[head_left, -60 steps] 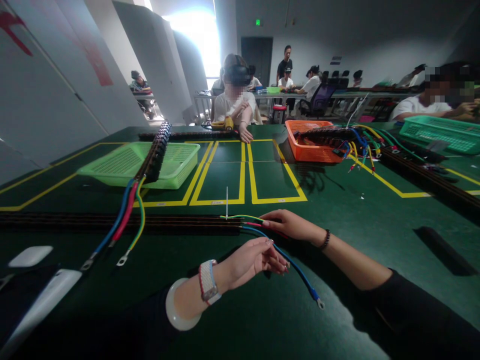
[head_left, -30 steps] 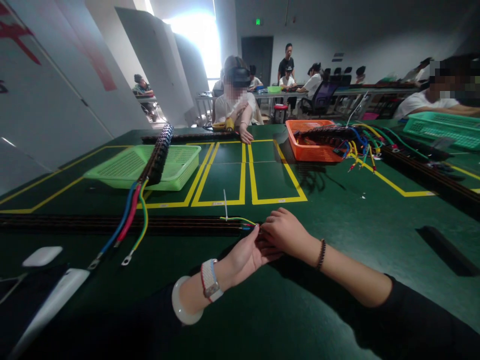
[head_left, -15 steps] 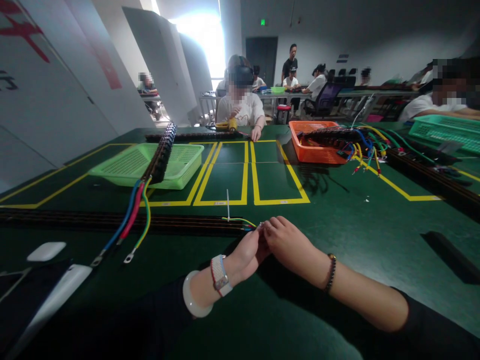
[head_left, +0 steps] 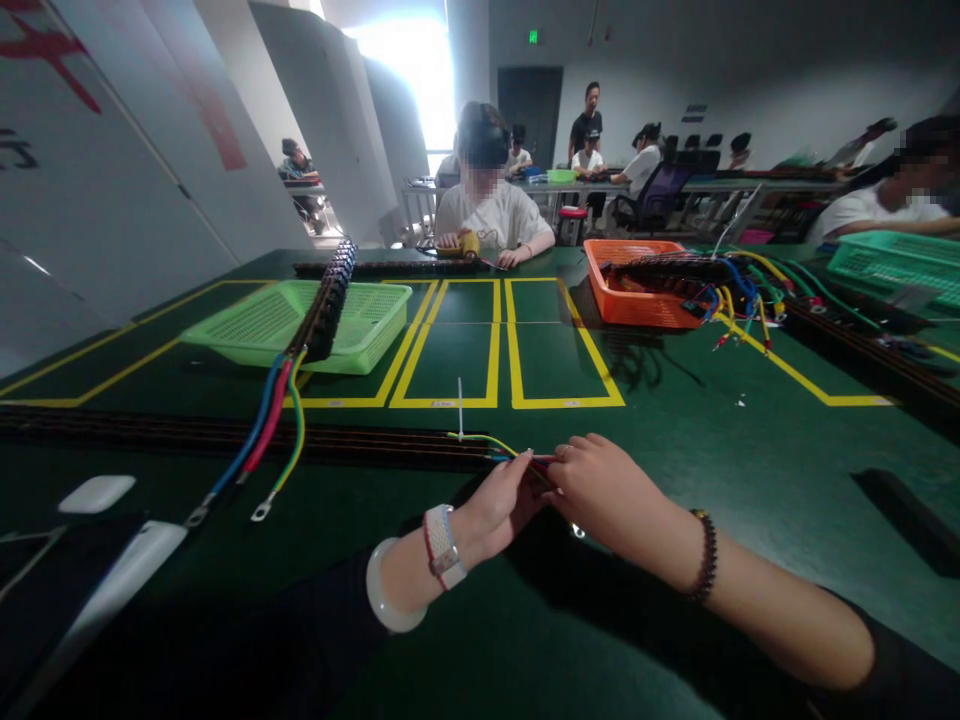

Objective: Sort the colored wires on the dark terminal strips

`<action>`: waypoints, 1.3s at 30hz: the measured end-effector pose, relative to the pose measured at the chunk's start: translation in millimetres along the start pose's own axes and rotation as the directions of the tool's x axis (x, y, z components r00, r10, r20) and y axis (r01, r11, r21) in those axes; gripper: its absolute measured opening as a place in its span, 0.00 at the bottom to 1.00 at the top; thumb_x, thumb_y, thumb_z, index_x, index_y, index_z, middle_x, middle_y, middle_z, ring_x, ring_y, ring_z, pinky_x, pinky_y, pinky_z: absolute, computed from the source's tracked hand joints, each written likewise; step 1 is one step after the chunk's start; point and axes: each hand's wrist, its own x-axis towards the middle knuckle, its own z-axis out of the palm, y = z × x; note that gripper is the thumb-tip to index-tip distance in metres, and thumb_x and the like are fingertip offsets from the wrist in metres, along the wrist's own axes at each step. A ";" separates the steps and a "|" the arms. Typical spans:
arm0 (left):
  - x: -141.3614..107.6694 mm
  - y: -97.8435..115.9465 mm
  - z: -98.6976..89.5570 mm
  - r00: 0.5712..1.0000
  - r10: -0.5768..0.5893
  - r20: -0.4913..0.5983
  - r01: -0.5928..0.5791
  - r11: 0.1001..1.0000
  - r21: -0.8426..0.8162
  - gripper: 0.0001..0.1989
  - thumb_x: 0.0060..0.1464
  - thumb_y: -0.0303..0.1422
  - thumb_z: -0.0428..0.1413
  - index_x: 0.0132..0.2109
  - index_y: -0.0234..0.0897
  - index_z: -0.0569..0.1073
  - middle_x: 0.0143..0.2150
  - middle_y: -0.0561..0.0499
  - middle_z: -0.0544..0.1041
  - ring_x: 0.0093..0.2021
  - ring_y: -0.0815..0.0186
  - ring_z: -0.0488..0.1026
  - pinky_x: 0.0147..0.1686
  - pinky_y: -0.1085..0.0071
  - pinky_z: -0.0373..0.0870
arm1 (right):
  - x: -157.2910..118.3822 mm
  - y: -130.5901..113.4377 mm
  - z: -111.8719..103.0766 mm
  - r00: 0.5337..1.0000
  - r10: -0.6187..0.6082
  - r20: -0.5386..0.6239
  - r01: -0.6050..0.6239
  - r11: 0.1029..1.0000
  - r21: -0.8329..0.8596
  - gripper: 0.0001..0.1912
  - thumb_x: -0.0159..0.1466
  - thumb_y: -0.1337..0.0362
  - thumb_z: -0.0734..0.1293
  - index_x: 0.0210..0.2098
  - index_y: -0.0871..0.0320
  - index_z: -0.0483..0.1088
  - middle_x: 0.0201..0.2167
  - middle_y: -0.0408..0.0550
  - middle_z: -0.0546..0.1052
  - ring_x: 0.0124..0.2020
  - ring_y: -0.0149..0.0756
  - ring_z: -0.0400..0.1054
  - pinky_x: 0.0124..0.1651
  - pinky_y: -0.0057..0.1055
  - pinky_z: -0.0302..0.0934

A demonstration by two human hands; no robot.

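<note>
A long black cable chain (head_left: 405, 446) lies across the green table, and coloured wires (head_left: 541, 467) come out of its right end. My left hand (head_left: 501, 508) is closed on these wires just past the chain's end. Close to its right, my right hand (head_left: 611, 488) is closed on the same wires. A metal ring terminal (head_left: 577, 531) shows below my right hand. A white cable tie (head_left: 460, 408) stands upright on the yellow-green wire near the chain's end.
A green basket (head_left: 375, 335) holds part of another chain, with wires hanging toward me. An orange basket (head_left: 637, 312) stands at the back right. A black strip (head_left: 911, 520) lies at right, a white case (head_left: 97, 494) at left. A person (head_left: 491, 205) sits opposite.
My right hand has moved right, away from my left hand, and wires now show between them. The ring terminal has come into view. The person opposite has shifted their arms.
</note>
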 end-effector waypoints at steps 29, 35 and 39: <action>1.6 -3.2 -2.8 0.994 0.027 0.109 -0.043 0.988 0.148 0.14 0.63 0.35 0.44 0.35 0.29 0.67 0.33 0.44 0.75 0.36 0.65 0.74 0.43 0.68 0.68 | 20.9 60.2 18.0 0.942 0.307 -0.133 -0.268 0.931 0.246 0.09 0.65 0.62 0.62 0.35 0.59 0.71 0.33 0.48 0.74 0.34 0.33 0.67 0.34 0.26 0.53; -0.1 -0.2 -4.0 0.988 0.000 0.154 -0.031 0.979 0.200 0.13 0.62 0.34 0.44 0.38 0.27 0.67 0.37 0.40 0.75 0.41 0.62 0.74 0.46 0.66 0.66 | 36.5 67.4 49.0 0.949 0.279 -0.146 -0.231 0.933 0.276 0.10 0.66 0.62 0.62 0.34 0.62 0.69 0.32 0.48 0.73 0.34 0.32 0.67 0.34 0.26 0.53; -0.1 0.6 -5.1 0.986 -0.002 0.167 -0.034 0.977 0.211 0.13 0.62 0.34 0.44 0.38 0.27 0.67 0.38 0.39 0.75 0.42 0.62 0.74 0.47 0.65 0.66 | 33.9 64.1 47.3 0.949 0.260 -0.179 -0.228 0.957 0.181 0.12 0.66 0.60 0.62 0.33 0.61 0.70 0.31 0.48 0.74 0.33 0.33 0.67 0.35 0.27 0.53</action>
